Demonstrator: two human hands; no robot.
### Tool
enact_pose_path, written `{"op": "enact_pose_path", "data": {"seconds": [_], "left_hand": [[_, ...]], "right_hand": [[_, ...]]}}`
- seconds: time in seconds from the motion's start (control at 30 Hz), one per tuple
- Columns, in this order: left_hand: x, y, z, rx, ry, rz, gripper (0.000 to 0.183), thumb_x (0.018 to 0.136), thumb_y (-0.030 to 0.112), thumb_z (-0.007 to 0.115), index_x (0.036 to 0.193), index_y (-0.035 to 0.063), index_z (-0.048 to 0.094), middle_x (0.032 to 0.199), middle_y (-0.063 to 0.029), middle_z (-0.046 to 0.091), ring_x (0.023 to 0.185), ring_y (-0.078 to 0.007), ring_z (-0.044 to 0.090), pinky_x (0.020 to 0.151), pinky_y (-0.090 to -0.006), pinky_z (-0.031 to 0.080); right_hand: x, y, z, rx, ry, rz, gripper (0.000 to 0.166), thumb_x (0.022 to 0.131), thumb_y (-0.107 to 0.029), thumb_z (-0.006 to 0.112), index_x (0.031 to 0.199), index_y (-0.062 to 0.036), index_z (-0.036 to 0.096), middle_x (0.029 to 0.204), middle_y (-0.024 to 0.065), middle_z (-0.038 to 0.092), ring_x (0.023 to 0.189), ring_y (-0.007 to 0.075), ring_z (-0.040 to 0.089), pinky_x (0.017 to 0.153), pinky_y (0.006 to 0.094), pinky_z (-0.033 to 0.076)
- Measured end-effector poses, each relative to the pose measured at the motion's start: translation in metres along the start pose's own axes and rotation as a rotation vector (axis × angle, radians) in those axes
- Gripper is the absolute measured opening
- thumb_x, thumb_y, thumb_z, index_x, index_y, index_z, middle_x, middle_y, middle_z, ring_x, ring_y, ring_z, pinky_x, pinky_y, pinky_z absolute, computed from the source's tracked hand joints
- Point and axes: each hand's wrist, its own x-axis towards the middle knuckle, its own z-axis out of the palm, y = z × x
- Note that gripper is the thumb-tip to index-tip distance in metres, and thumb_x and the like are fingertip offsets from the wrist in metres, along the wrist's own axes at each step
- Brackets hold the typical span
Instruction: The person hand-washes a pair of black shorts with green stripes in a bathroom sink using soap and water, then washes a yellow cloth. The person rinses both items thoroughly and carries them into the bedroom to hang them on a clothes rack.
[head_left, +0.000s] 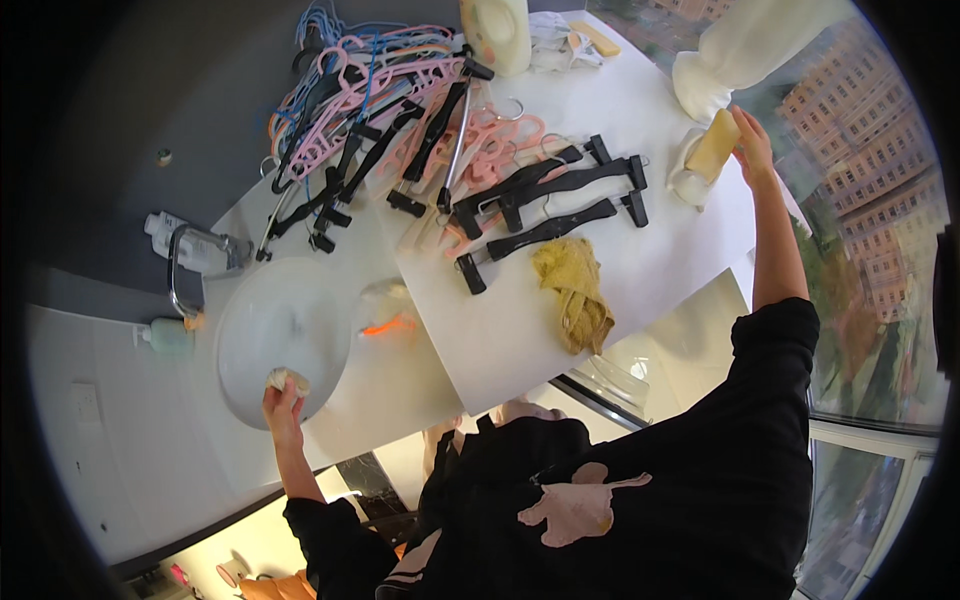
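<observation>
My left hand (283, 411) holds a small off-white crumpled or rolled item (288, 381) over the near edge of the round white sink basin (247, 330); its exact kind is unclear. Far to the right, my right hand (752, 146) grips a yellowish bar-shaped block (714, 147), perhaps soap or a sponge, beside a crumpled white wrapping (688, 180) near the window. A folded mustard-yellow cloth (577, 292) lies on the white counter (495, 352). Black clip hangers (555, 229) lie just beyond it, with pink hangers (480, 150) partly beneath.
Many tangled hangers (352, 82) are piled against the dark wall. A chrome faucet (176, 262), a white bottle (187, 240) and a green pump bottle (169, 335) stand by the basin. A large jug (496, 34) is at the back. An orange item (390, 325) lies beside the basin.
</observation>
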Motion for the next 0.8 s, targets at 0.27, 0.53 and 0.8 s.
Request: {"op": "enact_pose_path", "data": {"seconds": [0.27,0.53,0.8], "left_hand": [[0.002,-0.005,0.017,-0.072,-0.022,-0.016,0.033,0.083,0.026,0.065,0.11,0.0124,0.054,0.107,0.0024,0.056,0.099,-0.0098,0.05,0.083,-0.0295,0.039],[0.017,-0.01,0.009,-0.131,-0.063,0.003,0.034,0.084,0.029,0.065,0.111,0.0124,0.053,0.106,0.0019,0.056,0.1,-0.0109,0.051,0.084,-0.0297,0.039],[0.013,0.009,-0.008,-0.205,-0.128,0.049,0.033,0.082,0.027,0.066,0.108,0.0105,0.055,0.106,0.001,0.057,0.1,-0.011,0.051,0.086,-0.0314,0.04]], "right_hand": [[-0.044,0.003,0.002,-0.843,0.397,-0.524,0.049,0.08,-0.03,0.064,0.118,-0.0015,0.052,0.113,0.0168,0.057,0.101,0.0253,0.056,0.084,0.0368,0.043],[-0.313,0.014,0.158,-0.82,-0.474,-0.588,0.07,0.072,-0.013,0.067,0.135,-0.0162,0.037,0.139,0.0173,0.029,0.121,0.0397,0.032,0.1,0.0461,0.029],[-0.276,0.05,0.176,-0.47,-0.169,-0.273,0.016,0.091,-0.016,0.049,0.089,-0.0032,0.059,0.068,0.0088,0.056,0.062,0.0211,0.053,0.061,0.0305,0.044]]}}
